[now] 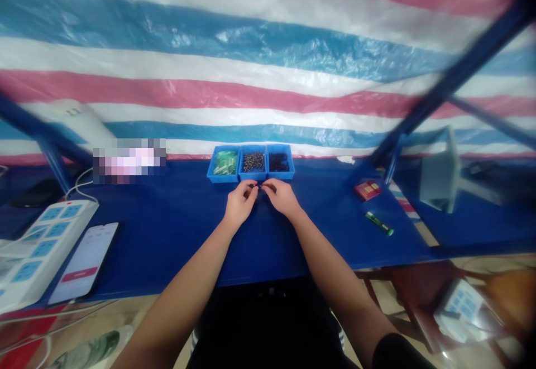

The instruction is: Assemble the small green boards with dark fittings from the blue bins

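Head view: both my hands pinch a small dark part (256, 188) above the blue tabletop (167, 229).

My left hand (240, 204) and right hand (283, 197) are closed on it with their fingertips; it sits between them, just in front of the middle bin (252, 177); it is too small and too covered to tell which way it points or how its long axis lies; the left bin (218, 177) holds green pieces, the middle bin dark grey ones, and the right bin (280, 176) black ones; a smartphone (84, 263) and white power strip (50, 240) lie off to my left; a red box (367, 190) and green tube (379, 223) lie to my right.
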A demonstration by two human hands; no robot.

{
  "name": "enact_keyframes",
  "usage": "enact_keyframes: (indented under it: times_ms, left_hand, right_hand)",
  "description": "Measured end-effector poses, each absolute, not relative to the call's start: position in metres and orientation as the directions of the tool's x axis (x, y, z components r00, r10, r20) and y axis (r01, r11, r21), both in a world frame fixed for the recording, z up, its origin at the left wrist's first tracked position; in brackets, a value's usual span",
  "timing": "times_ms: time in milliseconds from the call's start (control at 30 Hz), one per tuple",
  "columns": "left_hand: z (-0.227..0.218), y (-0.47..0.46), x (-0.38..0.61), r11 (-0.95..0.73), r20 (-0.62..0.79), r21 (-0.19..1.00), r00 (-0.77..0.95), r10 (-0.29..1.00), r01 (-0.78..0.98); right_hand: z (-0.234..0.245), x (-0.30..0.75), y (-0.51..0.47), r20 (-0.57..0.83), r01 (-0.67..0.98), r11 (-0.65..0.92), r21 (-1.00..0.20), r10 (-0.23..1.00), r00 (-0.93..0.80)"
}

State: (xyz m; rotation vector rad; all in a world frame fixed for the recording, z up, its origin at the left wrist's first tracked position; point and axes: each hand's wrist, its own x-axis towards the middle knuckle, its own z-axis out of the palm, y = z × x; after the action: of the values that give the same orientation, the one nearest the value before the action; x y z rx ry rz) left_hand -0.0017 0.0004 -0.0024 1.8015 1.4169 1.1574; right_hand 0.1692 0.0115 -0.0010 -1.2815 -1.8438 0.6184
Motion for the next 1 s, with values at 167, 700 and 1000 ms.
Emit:
enact_keyframes:
  times_ms: [167,700,1000]
  left_hand:
    - [-0.0016,0.0003,-0.0006,-0.287,0.291,0.836,0.064,0.954,0.468]
    - [-0.0011,-0.0003,-0.0002,-0.303,0.303,0.83,0.076,0.95,0.468]
    - [0.0011,-0.0001,-0.0005,-0.289,0.276,0.856,0.094,0.956,0.429]
  right_hand:
    - [0.0017,0.1657,0.0084,0.343,0.33,0.365,-0.871,0.931,-0.125]
    - [-0.0021,0.1609,0.0104,0.298,0.184,0.309,-0.933,0.951,-0.082]
    - [0.0006,0.1593,0.0085,0.317,0.146,0.328,-0.933,0.944,-0.095]
